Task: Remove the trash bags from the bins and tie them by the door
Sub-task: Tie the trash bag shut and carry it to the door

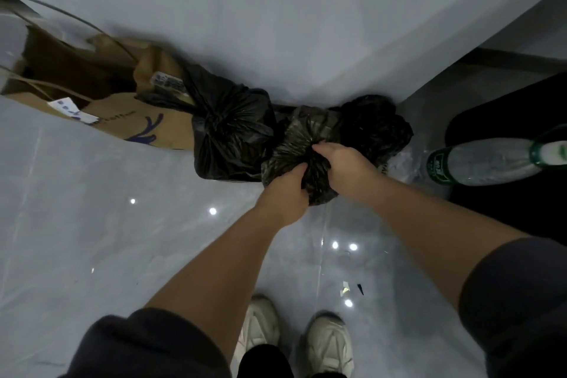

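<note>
Head camera: left grip [285, 193] and right grip [345, 161] both clench the gathered top of the middle black trash bag [287, 144].

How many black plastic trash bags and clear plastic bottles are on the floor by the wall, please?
Black plastic trash bags: 3, one gripped by the left hand and right hand
Clear plastic bottles: 1
Total: 4
</note>
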`<move>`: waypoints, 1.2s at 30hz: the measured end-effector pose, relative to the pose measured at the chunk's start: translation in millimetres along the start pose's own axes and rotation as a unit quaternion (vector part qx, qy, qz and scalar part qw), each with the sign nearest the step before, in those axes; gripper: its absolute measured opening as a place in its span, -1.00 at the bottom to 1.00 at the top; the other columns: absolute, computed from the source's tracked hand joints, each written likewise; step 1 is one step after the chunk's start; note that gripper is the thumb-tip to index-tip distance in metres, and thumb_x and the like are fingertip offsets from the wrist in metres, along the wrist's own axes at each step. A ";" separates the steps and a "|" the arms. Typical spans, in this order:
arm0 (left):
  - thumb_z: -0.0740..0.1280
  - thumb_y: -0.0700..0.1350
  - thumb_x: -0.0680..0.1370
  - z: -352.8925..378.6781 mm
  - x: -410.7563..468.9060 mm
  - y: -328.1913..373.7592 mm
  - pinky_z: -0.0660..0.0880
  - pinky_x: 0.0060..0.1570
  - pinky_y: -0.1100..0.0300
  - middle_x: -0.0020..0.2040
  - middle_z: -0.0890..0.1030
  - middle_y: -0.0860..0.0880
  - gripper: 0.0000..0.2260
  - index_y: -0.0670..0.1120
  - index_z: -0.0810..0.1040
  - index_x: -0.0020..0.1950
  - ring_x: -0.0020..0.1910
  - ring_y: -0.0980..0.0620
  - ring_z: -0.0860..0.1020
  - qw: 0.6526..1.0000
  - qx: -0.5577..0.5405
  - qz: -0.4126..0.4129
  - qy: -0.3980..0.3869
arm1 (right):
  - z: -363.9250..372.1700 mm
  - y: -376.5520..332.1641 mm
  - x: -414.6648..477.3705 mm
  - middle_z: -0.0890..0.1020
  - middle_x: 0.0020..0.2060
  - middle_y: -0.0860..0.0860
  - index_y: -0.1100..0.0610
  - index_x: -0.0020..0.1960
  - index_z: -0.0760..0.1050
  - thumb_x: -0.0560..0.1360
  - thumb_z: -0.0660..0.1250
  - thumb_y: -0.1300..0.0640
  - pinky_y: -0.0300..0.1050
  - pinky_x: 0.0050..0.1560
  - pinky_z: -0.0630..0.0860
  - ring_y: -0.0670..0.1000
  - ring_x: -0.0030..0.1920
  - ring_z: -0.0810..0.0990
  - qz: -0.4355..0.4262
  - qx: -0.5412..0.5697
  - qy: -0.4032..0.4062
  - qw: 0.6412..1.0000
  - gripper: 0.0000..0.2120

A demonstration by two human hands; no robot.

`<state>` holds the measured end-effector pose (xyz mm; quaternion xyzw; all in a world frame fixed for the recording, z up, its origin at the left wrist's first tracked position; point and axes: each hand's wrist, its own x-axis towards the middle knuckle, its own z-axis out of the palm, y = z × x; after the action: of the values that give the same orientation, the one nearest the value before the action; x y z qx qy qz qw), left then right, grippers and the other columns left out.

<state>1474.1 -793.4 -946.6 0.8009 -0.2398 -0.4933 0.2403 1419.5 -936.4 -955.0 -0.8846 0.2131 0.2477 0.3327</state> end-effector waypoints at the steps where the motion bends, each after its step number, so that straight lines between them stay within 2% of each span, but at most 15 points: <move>1: 0.15 -0.24 0.59 -5.1 -6.5 1.9 0.19 0.38 0.24 0.46 0.32 -0.13 -0.50 -0.10 0.16 0.53 0.40 -0.06 0.31 1.000 0.007 0.001 0.000 | -3.8 -3.6 -4.6 0.22 0.50 0.13 0.16 0.51 0.15 0.53 0.18 0.38 -0.20 0.47 0.09 0.07 0.48 0.22 0.008 -0.002 -0.007 1.000 -0.42; 3: 0.17 -0.23 0.59 -17.6 -20.0 7.8 0.29 0.33 0.21 0.41 0.40 -0.13 -0.52 -0.09 0.22 0.51 0.34 -0.06 0.39 1.000 0.022 0.000 0.002 | -13.2 -12.1 -14.4 0.16 0.52 0.10 0.14 0.53 0.11 0.53 0.17 0.38 -0.19 0.48 0.07 0.06 0.50 0.19 0.018 -0.009 -0.021 1.000 -0.40; 7: 0.22 -0.20 0.56 -46.6 -51.8 27.5 0.41 0.18 0.17 0.26 0.53 -0.11 -0.59 -0.09 0.35 0.42 0.21 -0.06 0.49 0.998 0.048 0.003 0.034 | -34.5 -37.8 -36.6 0.17 0.53 0.07 0.11 0.53 0.11 0.53 0.18 0.35 -0.06 0.48 0.18 0.07 0.48 0.22 0.024 -0.022 -0.034 0.999 -0.39; 10: 0.26 -0.18 0.55 -64.0 -83.7 43.4 0.42 0.22 0.14 0.26 0.52 -0.10 -0.60 -0.10 0.38 0.40 0.22 -0.05 0.49 0.997 0.059 0.008 0.046 | -49.4 -62.8 -59.2 0.24 0.49 0.08 0.10 0.51 0.17 0.53 0.18 0.31 0.02 0.41 0.30 0.10 0.43 0.30 0.028 -0.012 -0.024 0.999 -0.42; 13: 0.29 -0.18 0.54 -82.0 -120.4 65.3 0.38 0.28 0.12 0.32 0.47 -0.09 -0.55 -0.10 0.34 0.43 0.29 -0.03 0.45 0.996 0.060 0.009 0.071 | -67.1 -91.1 -88.3 0.36 0.40 0.05 0.07 0.46 0.28 0.52 0.17 0.28 0.06 0.26 0.44 0.11 0.31 0.44 0.029 0.003 0.014 0.999 -0.48; 16: 0.31 -0.17 0.53 -99.5 -162.4 92.7 0.37 0.22 0.18 0.29 0.49 -0.08 -0.58 -0.10 0.38 0.39 0.26 0.00 0.46 0.993 0.034 0.017 0.111 | -90.6 -118.6 -123.1 0.48 0.26 0.03 0.07 0.36 0.40 0.53 0.19 0.24 0.06 0.17 0.49 0.07 0.17 0.53 0.017 0.081 0.097 0.992 -0.59; 20: 0.34 -0.14 0.52 -113.6 -226.2 122.5 0.33 0.13 0.31 0.25 0.53 -0.03 -0.62 -0.08 0.43 0.34 0.22 0.08 0.47 0.984 -0.016 0.020 0.174 | -121.0 -157.2 -179.0 0.57 0.04 -0.01 0.09 0.25 0.48 0.53 0.23 0.20 -0.04 0.08 0.53 -0.04 -0.05 0.56 0.025 0.184 0.180 0.966 -0.70; 24: 0.33 -0.13 0.53 -120.3 -289.7 152.6 0.36 0.07 0.31 0.17 0.55 0.04 -0.69 -0.07 0.47 0.27 0.12 0.18 0.47 0.967 -0.089 0.010 0.237 | -145.6 -200.3 -241.8 0.62 -0.09 -0.03 0.08 0.15 0.52 0.55 0.24 0.17 -0.44 -0.11 0.43 -0.16 -0.15 0.54 0.006 0.265 0.205 0.942 -0.80; 29: 0.34 -0.14 0.53 -118.7 -354.8 183.6 0.43 0.03 0.35 0.10 0.56 0.10 -0.73 -0.03 0.50 0.22 0.01 0.27 0.50 0.939 -0.165 0.028 0.300 | -167.0 -240.0 -308.9 0.62 -0.16 -0.07 0.09 0.08 0.54 0.55 0.25 0.19 -0.36 -0.14 0.47 -0.17 -0.19 0.55 -0.002 0.341 0.214 0.915 -0.85; 31: 0.33 -0.14 0.53 -118.2 -381.6 192.3 0.44 0.00 0.38 0.08 0.58 0.12 -0.75 -0.01 0.50 0.21 0.01 0.33 0.51 0.929 -0.188 0.034 0.317 | -169.2 -251.1 -332.1 0.63 -0.15 -0.07 0.08 0.06 0.54 0.56 0.24 0.19 -0.31 -0.10 0.49 -0.12 -0.14 0.58 0.002 0.355 0.213 0.910 -0.86; 34: 0.33 -0.14 0.54 -114.6 -425.3 201.7 0.46 0.02 0.36 0.04 0.59 0.14 -0.78 0.01 0.52 0.18 0.01 0.36 0.51 0.920 -0.215 0.037 0.325 | -168.5 -265.8 -369.6 0.64 -0.11 -0.07 0.04 0.05 0.54 0.56 0.22 0.18 -0.22 -0.04 0.52 -0.06 -0.08 0.61 0.007 0.356 0.203 0.912 -0.85; 36: 0.33 -0.14 0.54 -111.1 -456.0 204.7 0.44 0.00 0.40 0.00 0.60 0.17 -0.80 0.02 0.53 0.15 -0.02 0.37 0.51 0.920 -0.221 0.041 0.322 | -164.8 -276.6 -396.9 0.65 -0.12 -0.06 0.04 0.03 0.54 0.57 0.21 0.19 -0.24 -0.05 0.52 -0.08 -0.09 0.61 0.008 0.369 0.197 0.908 -0.85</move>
<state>1362.9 -651.2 -467.4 0.8325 -0.0670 -0.2386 0.4955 1306.1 -776.4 -483.2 -0.7276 0.3580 -0.0251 0.5847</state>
